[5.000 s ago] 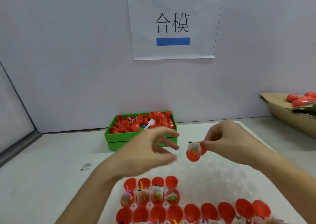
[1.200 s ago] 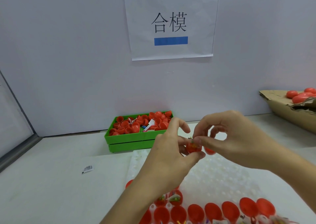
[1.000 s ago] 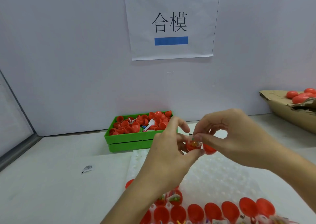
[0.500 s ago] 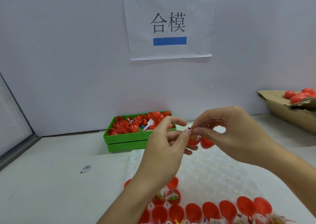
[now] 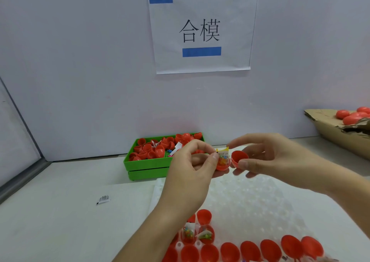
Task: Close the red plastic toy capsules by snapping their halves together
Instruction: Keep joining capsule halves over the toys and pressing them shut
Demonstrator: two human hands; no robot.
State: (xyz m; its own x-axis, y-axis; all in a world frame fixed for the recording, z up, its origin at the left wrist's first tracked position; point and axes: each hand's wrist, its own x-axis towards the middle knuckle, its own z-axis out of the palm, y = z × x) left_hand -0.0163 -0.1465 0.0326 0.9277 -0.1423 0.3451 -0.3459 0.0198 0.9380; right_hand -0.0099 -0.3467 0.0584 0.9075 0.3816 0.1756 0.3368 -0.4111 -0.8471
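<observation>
The head view is showing, from the left, a small packet (image 5: 103,199) lying alone on the desk (image 5: 50,211), then a green tray (image 5: 148,164) sitting heaped with loose red halves near the wall. In front of it the left hand (image 5: 192,173) is pinching the filled capsule half (image 5: 221,164), thumb curled against its rim, with a toy bag (image 5: 223,154) sticking up out of it. Just beside it, the right hand (image 5: 274,159) is pinching the empty cap half (image 5: 239,158) between thumb and fingers, its hollow facing the camera; the two halves are touching or nearly so, but are not snapped together. Both hands are hovering above a white dimpled sheet (image 5: 250,201), wrists angling in from the lower edge. Below, rows of open halves (image 5: 230,251) are waiting, some filled, so much closing seems left. Far right, a cardboard box (image 5: 336,133) is holding a few closed capsules (image 5: 352,115), which suggests some are already finished.
</observation>
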